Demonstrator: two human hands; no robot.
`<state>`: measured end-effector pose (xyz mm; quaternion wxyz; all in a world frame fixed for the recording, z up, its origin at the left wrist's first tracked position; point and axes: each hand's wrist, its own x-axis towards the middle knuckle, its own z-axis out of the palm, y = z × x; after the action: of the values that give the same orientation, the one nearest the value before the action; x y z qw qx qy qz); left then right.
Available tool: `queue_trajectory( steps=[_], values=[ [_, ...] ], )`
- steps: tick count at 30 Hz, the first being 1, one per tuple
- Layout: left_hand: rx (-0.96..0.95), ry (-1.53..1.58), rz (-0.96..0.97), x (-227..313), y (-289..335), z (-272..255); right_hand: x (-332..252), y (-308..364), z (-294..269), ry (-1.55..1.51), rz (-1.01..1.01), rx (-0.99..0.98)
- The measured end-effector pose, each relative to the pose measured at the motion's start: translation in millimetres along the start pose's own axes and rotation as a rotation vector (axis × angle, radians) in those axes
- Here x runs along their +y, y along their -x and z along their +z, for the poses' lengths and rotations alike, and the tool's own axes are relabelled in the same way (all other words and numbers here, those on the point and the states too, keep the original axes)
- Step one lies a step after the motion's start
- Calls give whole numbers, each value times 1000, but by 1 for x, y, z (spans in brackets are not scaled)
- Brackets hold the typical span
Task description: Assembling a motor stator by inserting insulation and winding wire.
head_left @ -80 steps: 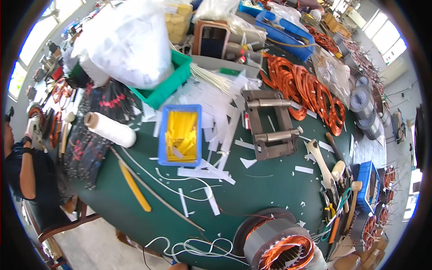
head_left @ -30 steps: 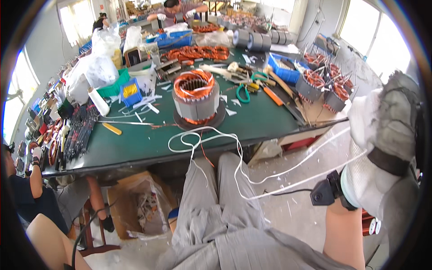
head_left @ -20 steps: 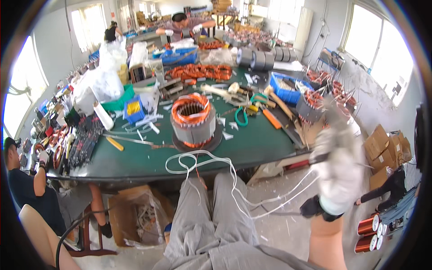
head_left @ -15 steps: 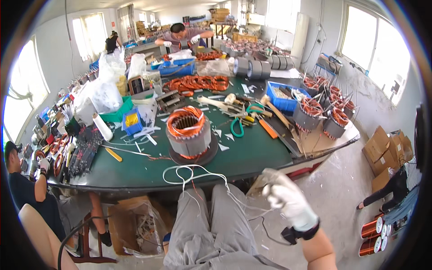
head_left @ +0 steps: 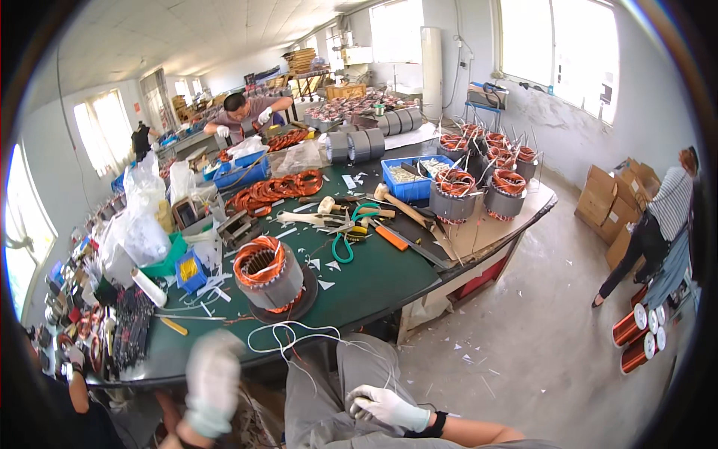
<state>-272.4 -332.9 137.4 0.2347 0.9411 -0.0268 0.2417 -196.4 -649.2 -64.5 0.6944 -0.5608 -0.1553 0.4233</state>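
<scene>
My left hand (head_left: 213, 382), in a white glove and smeared by motion, is raised in front of the table's near edge at the left. Its fingers cannot be made out. My right hand (head_left: 389, 408), also gloved, rests low over my lap with its fingers curled in; what they hold, if anything, is hidden. Between the hands and the tools stands a motor stator (head_left: 280, 288), a grey core with orange copper windings, on a dark round base (head_left: 307, 303). White cord (head_left: 299, 329) lies looped at the table edge and trails down over my grey trousers.
On the green table (head_left: 374, 288) lie green-handled scissors (head_left: 344, 247), an orange-handled tool (head_left: 391, 238), a mallet (head_left: 404, 206) and copper coils (head_left: 277, 191). More stators (head_left: 454, 196) stand at the right corner. Co-workers sit across (head_left: 247, 116) and at the left; another person (head_left: 658, 217) stands right.
The view has turned to the right. My right hand has come down from the right side onto my lap, and my left hand has entered the picture. The stator stays on its base.
</scene>
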Motion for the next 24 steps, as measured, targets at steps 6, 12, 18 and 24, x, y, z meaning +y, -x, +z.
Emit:
queue_trajectory(
  steps=[6, 12, 18, 24],
  values=[
    [-538, -339, -46, -85, 210, 175, 36, 21, -23, 1189, -85, 355],
    [-280, -93, -154, -107, 221, 192, 56, 8, -36, 1313, -94, 265],
    [-658, 181, -273, -119, 238, 165, 43, 40, -30, 1119, -198, -157],
    [-627, 125, -101, -112, 220, 160, 60, 51, -19, 685, 42, 1]
  ],
)
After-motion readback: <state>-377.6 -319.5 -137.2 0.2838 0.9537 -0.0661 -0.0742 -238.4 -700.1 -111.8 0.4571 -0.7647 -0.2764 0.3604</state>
